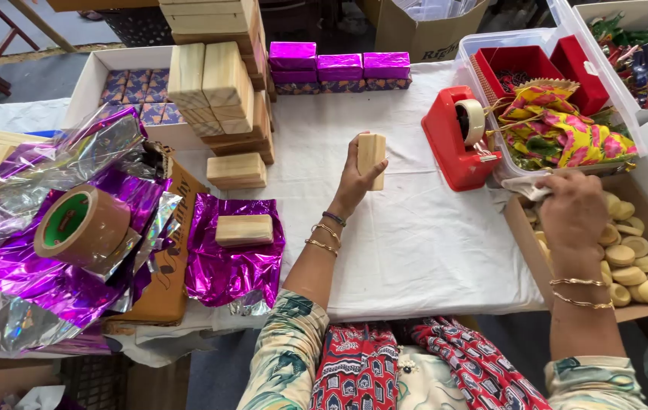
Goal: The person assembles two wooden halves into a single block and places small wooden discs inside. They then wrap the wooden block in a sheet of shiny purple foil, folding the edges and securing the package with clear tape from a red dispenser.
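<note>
Gripping a small wooden block [371, 154] upright on the white tablecloth [415, 243], your left hand [356, 181] has its fingers wrapped round it, while your right hand [573, 212] pinches a scrap of white cloth [523, 187] at the rim of the cardboard box [523, 241] of pale round discs [631, 262]. You seem between wraps; next that block likely needs laying on foil, as one block [243, 229] already lies on the purple foil sheet [237, 266]. Beyond, the clear tub [470, 55] holds red boxes and bright fabric.
</note>
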